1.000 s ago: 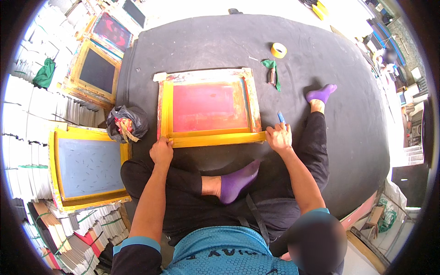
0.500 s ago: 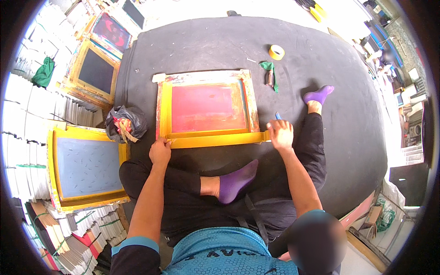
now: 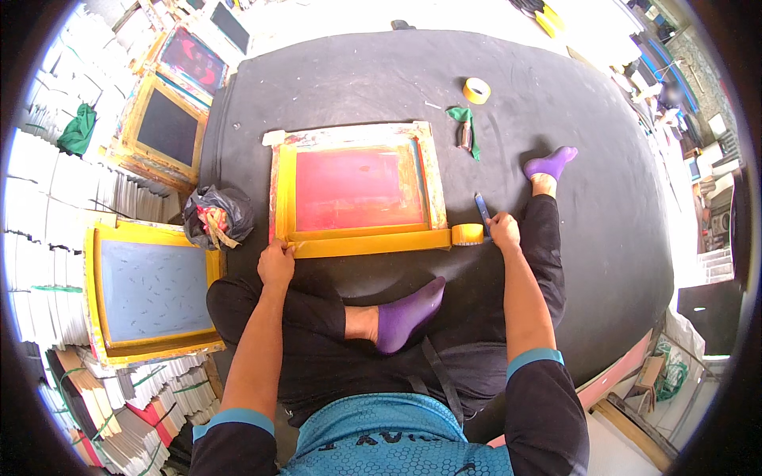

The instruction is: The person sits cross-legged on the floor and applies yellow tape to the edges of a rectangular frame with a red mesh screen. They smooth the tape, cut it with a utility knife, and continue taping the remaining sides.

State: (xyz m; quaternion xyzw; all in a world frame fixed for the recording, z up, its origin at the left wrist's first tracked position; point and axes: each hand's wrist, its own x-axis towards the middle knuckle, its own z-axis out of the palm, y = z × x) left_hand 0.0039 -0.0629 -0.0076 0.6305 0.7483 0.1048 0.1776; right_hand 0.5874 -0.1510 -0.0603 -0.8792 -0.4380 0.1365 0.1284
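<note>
A wooden-framed printing screen [image 3: 435,170] with a pink-red mesh lies flat on the dark mat. A strip of yellow tape [image 3: 369,243] stretches along its near edge. My left hand [image 3: 276,263] pinches the strip's left end at the screen's near left corner. At the other end, the tape roll [image 3: 467,234] stands on its side, still joined to the strip. Just right of the roll, my right hand [image 3: 504,231] has its fingers closed on a slim blue utility knife [image 3: 481,206], whose far end points away from me.
Another yellow tape roll [image 3: 476,90] and a green cloth [image 3: 460,114] beside a small dark bottle-like item [image 3: 464,136] lie farther off. Left are a black plastic bag [image 3: 238,208], a yellow-edged screen [image 3: 151,285] and paper stacks [image 3: 48,270]. My legs surround the near side.
My right hand has let go of the tape roll, moved slightly right and closed on the blue knife. The roll now shows. My left hand stays at the strip's end.
</note>
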